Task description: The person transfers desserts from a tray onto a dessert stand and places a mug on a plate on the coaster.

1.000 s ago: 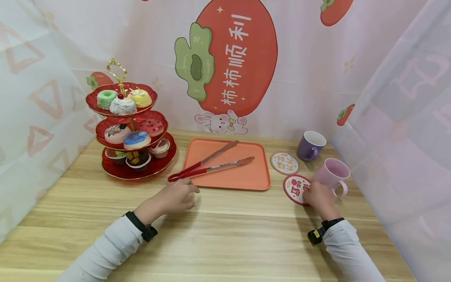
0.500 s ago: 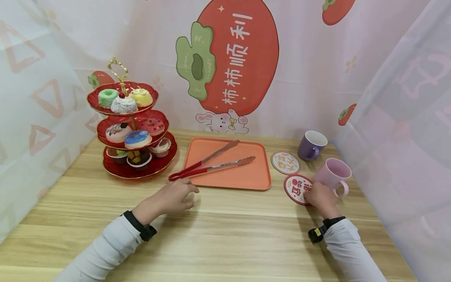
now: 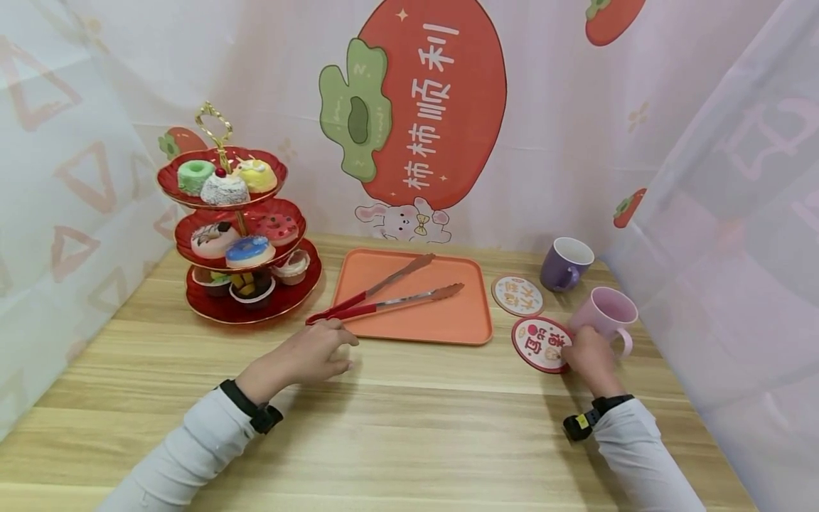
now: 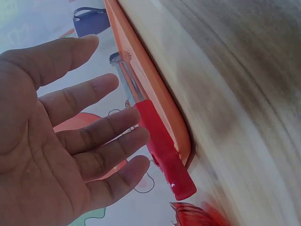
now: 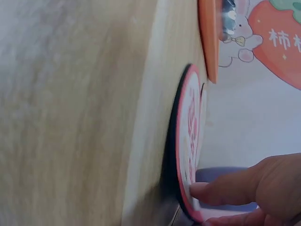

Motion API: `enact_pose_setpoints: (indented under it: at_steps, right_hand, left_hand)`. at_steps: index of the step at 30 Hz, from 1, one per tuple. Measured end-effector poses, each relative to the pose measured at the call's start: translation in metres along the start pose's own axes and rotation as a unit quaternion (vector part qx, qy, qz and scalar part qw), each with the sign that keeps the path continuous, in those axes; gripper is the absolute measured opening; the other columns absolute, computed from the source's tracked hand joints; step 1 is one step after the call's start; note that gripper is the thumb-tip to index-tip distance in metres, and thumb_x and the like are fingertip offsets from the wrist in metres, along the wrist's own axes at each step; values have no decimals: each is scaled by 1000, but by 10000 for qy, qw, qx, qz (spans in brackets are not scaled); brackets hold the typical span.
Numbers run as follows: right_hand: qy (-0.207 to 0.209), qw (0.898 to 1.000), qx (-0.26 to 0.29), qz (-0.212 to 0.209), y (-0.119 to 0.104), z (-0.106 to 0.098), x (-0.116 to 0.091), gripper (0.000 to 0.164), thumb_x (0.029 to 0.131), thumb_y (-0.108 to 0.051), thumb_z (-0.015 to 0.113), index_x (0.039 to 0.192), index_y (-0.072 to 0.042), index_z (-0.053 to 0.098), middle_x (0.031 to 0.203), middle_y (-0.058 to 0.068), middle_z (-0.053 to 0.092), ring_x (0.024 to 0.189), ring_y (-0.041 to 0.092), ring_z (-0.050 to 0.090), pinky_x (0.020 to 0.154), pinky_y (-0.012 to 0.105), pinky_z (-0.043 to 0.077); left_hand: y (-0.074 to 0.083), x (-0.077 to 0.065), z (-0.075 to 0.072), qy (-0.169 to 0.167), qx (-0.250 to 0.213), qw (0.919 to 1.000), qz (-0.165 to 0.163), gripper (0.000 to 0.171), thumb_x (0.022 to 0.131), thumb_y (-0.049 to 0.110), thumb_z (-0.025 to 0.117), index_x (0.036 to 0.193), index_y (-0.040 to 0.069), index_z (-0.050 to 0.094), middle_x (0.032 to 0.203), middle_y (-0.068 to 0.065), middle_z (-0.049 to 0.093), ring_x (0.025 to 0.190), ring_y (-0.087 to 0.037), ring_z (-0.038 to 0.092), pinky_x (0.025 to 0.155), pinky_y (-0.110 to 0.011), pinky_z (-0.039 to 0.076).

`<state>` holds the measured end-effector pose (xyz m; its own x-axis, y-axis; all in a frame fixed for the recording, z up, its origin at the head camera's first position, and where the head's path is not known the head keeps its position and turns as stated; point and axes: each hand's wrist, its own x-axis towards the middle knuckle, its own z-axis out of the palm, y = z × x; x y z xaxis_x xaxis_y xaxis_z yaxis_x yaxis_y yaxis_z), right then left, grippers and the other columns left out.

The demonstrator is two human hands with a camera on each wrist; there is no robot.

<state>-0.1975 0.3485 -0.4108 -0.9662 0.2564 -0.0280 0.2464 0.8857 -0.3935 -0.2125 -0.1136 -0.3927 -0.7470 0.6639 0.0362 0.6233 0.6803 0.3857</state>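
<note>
My right hand (image 3: 591, 359) pinches the right edge of a round, red-rimmed coaster (image 3: 536, 343), thumb on its face. In the right wrist view the coaster (image 5: 189, 136) looks slightly raised off the wood, with a dark shadow under it. Just behind that hand stands a pink mug (image 3: 591, 311). My left hand (image 3: 307, 355) is held over the table with relaxed, spread fingers and nothing in it. Nearest to it are the red handles of metal tongs (image 3: 348, 311), which lie spread on an orange tray (image 3: 422, 328); the left wrist view shows a gap between fingers and tongs.
A second coaster (image 3: 518, 296), rimmed in brown, lies beyond the first. Behind it stands a purple mug (image 3: 563, 267). At the left rises a red three-tier stand (image 3: 281, 299) bearing several cakes and doughnuts. Printed curtains (image 3: 550, 142) close off the back and sides.
The red-rimmed coaster has shifted a little left and turned slightly, and more of its face shows. My right hand has moved slightly right. My left hand has barely moved.
</note>
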Motion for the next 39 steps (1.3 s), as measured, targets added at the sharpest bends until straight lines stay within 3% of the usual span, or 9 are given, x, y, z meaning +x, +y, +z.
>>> enact_pose_setpoints:
  at_steps: [5,11,14,19,23,29,39]
  right_hand:
    - [77,9993,354,-72,3,-4,0,11,72,0,59,73,11,59,66,15,56,60,28,51,52,35,40]
    - [11,9984,571,-42,2,-7,-1,12,76,-1,49,64,1,49,61,9,50,55,23,49,48,31,40]
    - [-65,9979,642,-1,1,-8,0,12,78,0,46,66,0,48,63,10,50,54,22,51,47,30,43]
    - [-208,9968,767,120,1,-7,1,12,80,0,44,69,2,48,66,12,52,52,20,52,47,30,46]
    - [-104,9956,936,-37,0,-8,0,14,82,0,45,69,3,48,64,12,51,50,19,51,47,30,44]
    - [102,9825,1843,-235,-6,-11,-5,7,88,4,47,88,11,46,73,17,51,51,20,57,49,33,50]
    - [-110,9586,2833,-278,-30,-13,-13,20,93,4,44,107,18,43,78,19,54,54,10,55,52,27,51]
  left_hand:
    - [0,-1,-4,-71,-8,10000,-59,31,82,20,72,108,3,66,104,-7,60,97,-25,54,83,-44,45]
    - [-1,-3,-4,-63,9,9999,-108,31,82,20,72,108,3,66,103,-7,59,97,-25,54,82,-44,45]
    - [-2,-4,-4,-39,9,9999,-116,31,82,20,72,107,3,67,102,-7,59,95,-24,53,81,-43,45]
    - [-3,-5,-4,-15,-15,10000,-84,30,82,19,72,107,3,67,101,-9,59,92,-23,53,80,-43,45]
    - [-4,-6,-4,-3,-10,9999,-115,30,82,20,72,107,4,67,102,-7,59,93,-23,54,81,-43,45]
    - [-3,-7,-4,-21,-321,9994,-92,30,84,19,70,109,4,66,105,-5,59,99,-24,54,84,-44,44]
    - [8,-8,3,192,-1051,9942,97,30,86,20,68,111,4,64,110,-7,60,109,-30,52,91,-52,37]
